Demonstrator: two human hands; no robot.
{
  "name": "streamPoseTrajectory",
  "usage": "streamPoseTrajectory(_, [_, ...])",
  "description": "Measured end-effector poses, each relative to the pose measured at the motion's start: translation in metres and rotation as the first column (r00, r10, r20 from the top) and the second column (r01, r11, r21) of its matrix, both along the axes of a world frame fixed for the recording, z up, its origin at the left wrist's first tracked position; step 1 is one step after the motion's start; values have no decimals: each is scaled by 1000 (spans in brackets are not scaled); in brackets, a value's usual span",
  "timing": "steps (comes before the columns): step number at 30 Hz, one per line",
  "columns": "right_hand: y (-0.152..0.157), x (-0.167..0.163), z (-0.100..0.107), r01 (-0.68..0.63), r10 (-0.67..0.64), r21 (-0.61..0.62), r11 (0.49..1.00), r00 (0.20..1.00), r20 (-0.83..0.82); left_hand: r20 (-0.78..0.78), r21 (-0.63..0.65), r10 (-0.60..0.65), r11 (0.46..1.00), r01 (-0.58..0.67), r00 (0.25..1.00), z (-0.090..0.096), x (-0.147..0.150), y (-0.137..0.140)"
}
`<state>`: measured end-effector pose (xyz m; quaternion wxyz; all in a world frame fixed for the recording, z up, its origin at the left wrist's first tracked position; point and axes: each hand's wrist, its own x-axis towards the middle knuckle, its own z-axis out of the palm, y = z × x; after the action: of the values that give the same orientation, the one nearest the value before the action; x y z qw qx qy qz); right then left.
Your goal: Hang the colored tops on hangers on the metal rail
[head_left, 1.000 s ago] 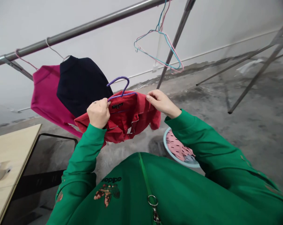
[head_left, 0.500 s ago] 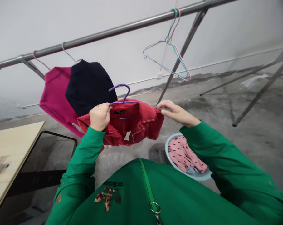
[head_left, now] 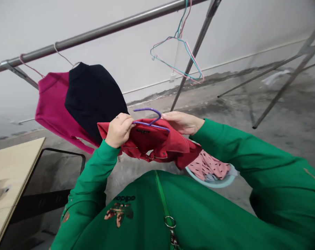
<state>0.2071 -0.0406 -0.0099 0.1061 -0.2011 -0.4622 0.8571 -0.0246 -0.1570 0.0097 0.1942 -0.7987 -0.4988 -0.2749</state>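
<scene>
A red jacket (head_left: 176, 142) with a collar and metal zip sits on a purple hanger (head_left: 152, 122), held in front of me and sloping down to the right. My left hand (head_left: 120, 130) is closed around the jacket's left shoulder and the hanger's end there. At the base of the hanger's hook, the fingertips of my right hand (head_left: 182, 121) close in beside the collar; some of those fingers are hidden behind the cloth. Below the jacket's right side, a light blue basin (head_left: 220, 184) holds pink clothing with dark marks (head_left: 212, 166).
A metal rail (head_left: 94, 33) crosses above, carrying a magenta top (head_left: 51, 100) and a dark navy top (head_left: 92, 93) at left. Blue and pink bare hangers (head_left: 184, 69) hang farther right. A wooden table (head_left: 16, 156) stands at left. Metal legs (head_left: 287, 83) slant at right.
My right hand has left the jacket's right shoulder and moved left to the hook. The jacket and hanger have shifted right and tilted, with the right shoulder lower.
</scene>
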Motion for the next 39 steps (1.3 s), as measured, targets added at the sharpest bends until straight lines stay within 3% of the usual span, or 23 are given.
streamPoseTrajectory(4, [-18,-8,-5,-28,12,-162,986,995,-101,-53,-4,-90,996,90,995,-6,4,-4])
streamPoseTrajectory(9, [-27,-10,-12,36,-52,-183,982,995,-84,-73,-8,-54,999,54,996,-4,6,-10])
streamPoseTrajectory(12, [-16,6,-22,26,-25,-69,997,1000,9,-56,-45,6,999,-9,998,-3,4,-13])
streamPoseTrajectory(15, [1,37,-33,6,-29,215,977,994,106,34,-9,48,999,-47,998,-1,-2,-14])
streamPoseTrajectory(17, [7,58,-37,-94,36,454,886,990,135,75,50,61,997,-65,995,1,-5,-13])
streamPoseTrajectory(19, [4,71,-36,-233,156,645,728,972,176,89,104,64,992,-74,994,2,-8,-10])
streamPoseTrajectory(21, [-8,76,-32,-296,200,755,585,955,219,107,135,73,987,-87,992,3,-10,-3])
streamPoseTrajectory(22, [-15,76,-30,-286,171,792,539,958,229,123,141,81,985,-99,989,3,-10,2])
streamPoseTrajectory(24, [-31,76,-28,-217,65,839,498,975,213,162,141,111,981,-134,981,3,-10,14])
streamPoseTrajectory(26, [-42,76,-26,-123,-45,848,515,984,171,195,130,145,977,-172,970,4,-9,25])
streamPoseTrajectory(30, [-44,82,-23,45,-190,744,667,975,112,187,138,233,956,-260,954,8,-9,36])
streamPoseTrajectory(32, [-38,81,-18,95,-241,705,703,964,110,175,131,283,943,-307,943,5,-13,30])
streamPoseTrajectory(35, [-27,64,-4,155,-298,687,710,950,94,162,69,312,943,-326,936,-14,-20,9])
streamPoseTrajectory(39, [-8,14,14,255,-348,690,678,937,-5,137,-80,345,938,-337,928,-59,-24,-29])
